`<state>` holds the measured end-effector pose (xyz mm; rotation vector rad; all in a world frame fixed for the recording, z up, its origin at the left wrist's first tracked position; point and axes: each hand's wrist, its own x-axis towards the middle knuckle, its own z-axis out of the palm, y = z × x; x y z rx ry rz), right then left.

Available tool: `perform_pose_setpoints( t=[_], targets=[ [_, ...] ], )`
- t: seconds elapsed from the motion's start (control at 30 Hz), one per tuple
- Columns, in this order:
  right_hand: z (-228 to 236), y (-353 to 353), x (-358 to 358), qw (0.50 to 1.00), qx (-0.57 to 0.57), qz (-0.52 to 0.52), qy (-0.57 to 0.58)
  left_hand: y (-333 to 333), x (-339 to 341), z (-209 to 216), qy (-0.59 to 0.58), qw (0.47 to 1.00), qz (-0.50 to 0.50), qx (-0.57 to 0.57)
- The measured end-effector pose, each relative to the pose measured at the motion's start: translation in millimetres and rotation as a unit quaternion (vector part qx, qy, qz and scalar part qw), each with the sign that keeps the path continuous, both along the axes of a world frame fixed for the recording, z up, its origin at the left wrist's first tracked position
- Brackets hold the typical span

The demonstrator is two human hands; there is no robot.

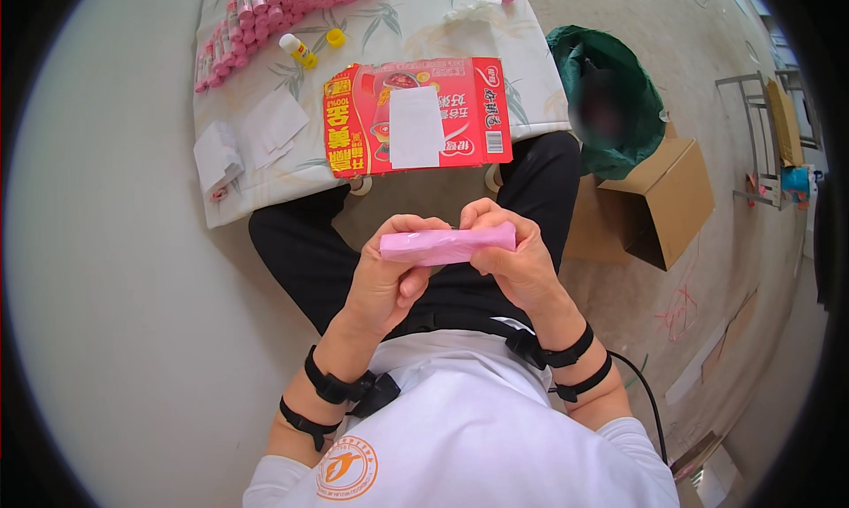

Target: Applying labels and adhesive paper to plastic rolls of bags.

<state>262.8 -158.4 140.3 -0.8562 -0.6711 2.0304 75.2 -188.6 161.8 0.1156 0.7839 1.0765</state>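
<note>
Above my lap I hold a pink paper-wrapped roll (447,247) level between both hands. My left hand (382,274) is closed round its left end, the fingers curled behind and under it. My right hand (523,262) grips the right end, thumb pressed on the near side. Beyond the roll, a flattened red carton panel (358,119) lies at the table's near edge. On that panel rests a white paper slip (416,128). Behind it are an uncapped glue stick (299,51) and its yellow cap (336,38).
Pink rolls (265,8) are stacked at the table's far left. White paper slips (281,128) lie on the patterned tablecloth (389,39), near a folded white stack (217,160). A green bag (638,101) and an open cardboard box (659,198) stand on the right.
</note>
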Motion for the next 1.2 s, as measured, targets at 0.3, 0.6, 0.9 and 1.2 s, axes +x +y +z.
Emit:
perform_pose_setpoints(
  t=[0.3, 0.6, 0.9, 1.2],
  targets=[
    [7.4, 3.8, -1.1, 0.983, 0.158, -0.001, -0.093, 3.6, -6.4, 1.2, -0.031, 0.999, -0.002, -0.022],
    [-2.8, 0.5, -14.4, 0.986, -0.148, -0.081, -0.001, 7.0, -14.1, -14.1, 0.213, 0.963, -0.047, 0.159],
    [-22.9, 8.2, -13.4, 0.977, 0.15, -0.064, -0.137, 9.5, -7.7, -19.4, 0.075, 0.991, 0.097, -0.056],
    [-48.9, 23.2, -25.6, 0.978, -0.061, -0.059, -0.189, 29.6, -36.5, -63.6, 0.36, 0.928, -0.04, 0.089]
  ],
)
